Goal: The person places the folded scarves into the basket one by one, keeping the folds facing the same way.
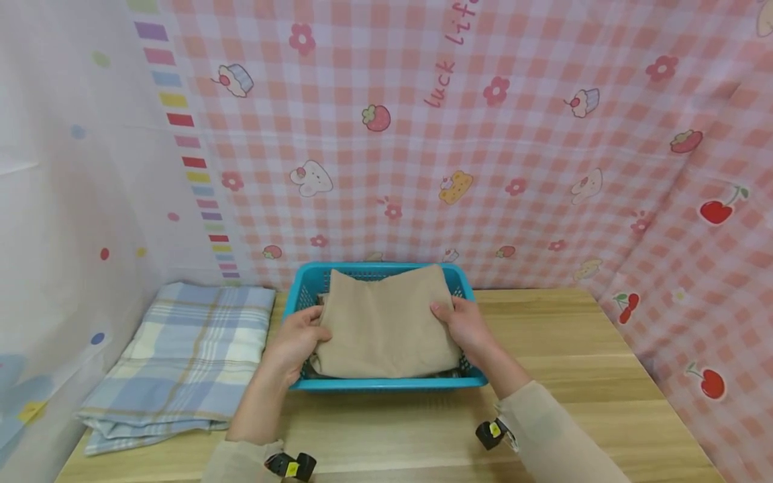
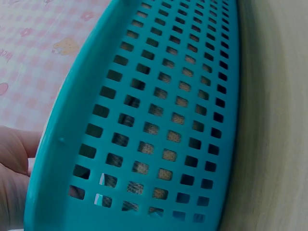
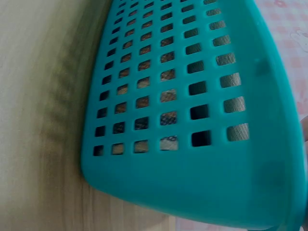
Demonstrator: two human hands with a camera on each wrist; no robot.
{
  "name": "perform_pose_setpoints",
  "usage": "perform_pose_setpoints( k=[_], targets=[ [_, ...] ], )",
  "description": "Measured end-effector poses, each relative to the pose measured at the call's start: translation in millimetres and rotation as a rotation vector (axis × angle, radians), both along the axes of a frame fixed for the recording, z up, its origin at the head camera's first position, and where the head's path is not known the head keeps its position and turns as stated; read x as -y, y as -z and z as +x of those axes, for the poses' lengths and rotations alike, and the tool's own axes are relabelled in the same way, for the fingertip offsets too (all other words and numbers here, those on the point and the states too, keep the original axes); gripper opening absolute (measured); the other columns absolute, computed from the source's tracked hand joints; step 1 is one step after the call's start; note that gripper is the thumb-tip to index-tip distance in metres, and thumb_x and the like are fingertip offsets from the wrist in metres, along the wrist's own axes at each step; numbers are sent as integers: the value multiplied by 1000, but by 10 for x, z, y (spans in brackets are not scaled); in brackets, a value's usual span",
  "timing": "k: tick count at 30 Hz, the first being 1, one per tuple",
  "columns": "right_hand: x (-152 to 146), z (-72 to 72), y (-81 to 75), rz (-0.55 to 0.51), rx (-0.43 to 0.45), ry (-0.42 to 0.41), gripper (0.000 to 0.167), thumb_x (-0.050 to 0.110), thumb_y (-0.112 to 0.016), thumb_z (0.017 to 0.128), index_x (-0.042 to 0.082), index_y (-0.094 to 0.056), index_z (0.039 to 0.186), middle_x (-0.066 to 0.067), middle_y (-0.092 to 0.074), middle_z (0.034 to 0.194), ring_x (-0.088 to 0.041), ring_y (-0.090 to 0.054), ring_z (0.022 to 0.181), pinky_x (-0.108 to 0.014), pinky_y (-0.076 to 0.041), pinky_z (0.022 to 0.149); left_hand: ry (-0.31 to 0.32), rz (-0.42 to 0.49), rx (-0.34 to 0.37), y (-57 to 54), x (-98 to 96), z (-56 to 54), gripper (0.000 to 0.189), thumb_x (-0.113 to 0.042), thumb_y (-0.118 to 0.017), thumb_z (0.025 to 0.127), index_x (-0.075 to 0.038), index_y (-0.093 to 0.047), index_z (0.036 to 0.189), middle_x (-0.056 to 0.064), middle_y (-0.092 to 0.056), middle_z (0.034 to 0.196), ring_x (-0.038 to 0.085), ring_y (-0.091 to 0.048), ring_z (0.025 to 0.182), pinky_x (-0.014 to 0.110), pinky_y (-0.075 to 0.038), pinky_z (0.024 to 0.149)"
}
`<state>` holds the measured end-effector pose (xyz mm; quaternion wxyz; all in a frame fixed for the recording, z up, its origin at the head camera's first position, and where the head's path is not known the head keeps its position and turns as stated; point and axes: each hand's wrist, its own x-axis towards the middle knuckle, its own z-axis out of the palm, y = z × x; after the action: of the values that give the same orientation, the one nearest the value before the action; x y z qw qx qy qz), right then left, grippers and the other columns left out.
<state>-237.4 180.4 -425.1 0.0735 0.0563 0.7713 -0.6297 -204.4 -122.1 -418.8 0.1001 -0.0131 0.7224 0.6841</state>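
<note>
A folded beige cloth [image 1: 386,322] lies in the top of a blue plastic basket [image 1: 386,384] with a lattice of square holes. The left hand [image 1: 296,339] pinches the cloth's left edge between thumb and fingers, just inside the basket. On the opposite edge, the right hand [image 1: 468,327] holds it with the thumb on top. Darker, patterned fabric shows through the holes of the basket wall [image 2: 62,139] in the left wrist view. In the right wrist view the basket's side [image 3: 207,178] hides nearly all of the right hand.
A folded blue and white plaid cloth [image 1: 187,362] lies on the wooden table [image 1: 392,436], left of the basket. Behind the table hangs a pink checked curtain [image 1: 386,161], close to the basket's back rim. White sheeting [image 1: 72,188] hangs on the left.
</note>
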Motion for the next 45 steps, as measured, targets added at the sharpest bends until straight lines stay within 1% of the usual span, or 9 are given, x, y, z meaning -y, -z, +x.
perform_pose_setpoints(
  k=[8, 15, 23, 25, 27, 29, 31, 39, 45],
  targets=[
    [-10, -7, 80, 10, 17, -11, 34, 20, -55, 110, -7, -62, 129, -11, -73, 93, -17, -69, 77, -33, -58, 69, -49, -68, 17, 40, -57, -15, 62, 13, -49, 89, 12, -43, 151, 31, -59, 140, 28, -66, 106, 33, -57, 81],
    [7, -2, 111, 76, 8, -27, 33, 20, -55, 110, -8, -63, 127, -12, -71, 94, -17, -67, 75, -33, -57, 67, -49, -114, 45, 79, -34, -27, 65, 10, -49, 92, 12, -36, 155, 32, -52, 147, 36, -60, 119, 41, -54, 92],
    [16, -11, 162, 103, 52, -41, 38, 19, -52, 110, -9, -57, 136, -16, -70, 103, -20, -67, 84, -36, -58, 74, -69, -150, 25, 138, -30, -23, 70, 14, -48, 86, 13, -36, 155, 33, -58, 136, 28, -66, 89, 33, -56, 65],
    [16, -19, 173, 111, 61, -41, 41, 19, -52, 110, -9, -54, 140, -17, -69, 109, -21, -67, 89, -38, -58, 79, -58, -192, 17, 140, -33, -21, 72, 15, -46, 87, 12, -32, 157, 34, -55, 141, 33, -67, 98, 38, -58, 72],
    [20, -26, 176, 116, 64, -42, 42, 19, -52, 110, -10, -53, 141, -19, -68, 113, -23, -67, 93, -40, -58, 83, -35, -248, 5, 148, -36, -26, 72, 15, -43, 88, 11, -29, 159, 34, -47, 150, 41, -60, 122, 48, -57, 91],
    [22, -35, 178, 129, 63, -40, 43, 18, -52, 110, -10, -52, 142, -20, -67, 116, -25, -67, 95, -41, -57, 85, -7, -307, -20, 148, -43, -28, 71, 15, -39, 90, 11, -24, 160, 34, -35, 160, 46, -41, 143, 56, -43, 112],
    [26, -40, 176, 137, 63, -36, 43, 18, -52, 110, -11, -52, 142, -21, -66, 117, -26, -66, 96, -41, -57, 86, 17, -361, -41, 151, -53, -32, 71, 16, -35, 91, 12, -21, 160, 33, -26, 164, 48, -23, 153, 59, -27, 122],
    [24, -26, 165, 160, 66, -49, 42, 17, -52, 110, -12, -51, 141, -22, -65, 117, -26, -66, 96, -41, -57, 84, 42, -446, -79, 145, -73, -13, 75, 20, -36, 87, 13, -20, 160, 34, -28, 163, 46, -24, 153, 58, -24, 123],
    [27, 1, 130, 198, 54, -46, 46, 18, -54, 109, -11, -50, 144, -24, -64, 124, -30, -65, 104, -46, -56, 90, -5, -493, -88, 99, -86, -20, 71, 18, -38, 87, 14, -28, 157, 35, -38, 158, 47, -34, 148, 58, -32, 120]
  ],
)
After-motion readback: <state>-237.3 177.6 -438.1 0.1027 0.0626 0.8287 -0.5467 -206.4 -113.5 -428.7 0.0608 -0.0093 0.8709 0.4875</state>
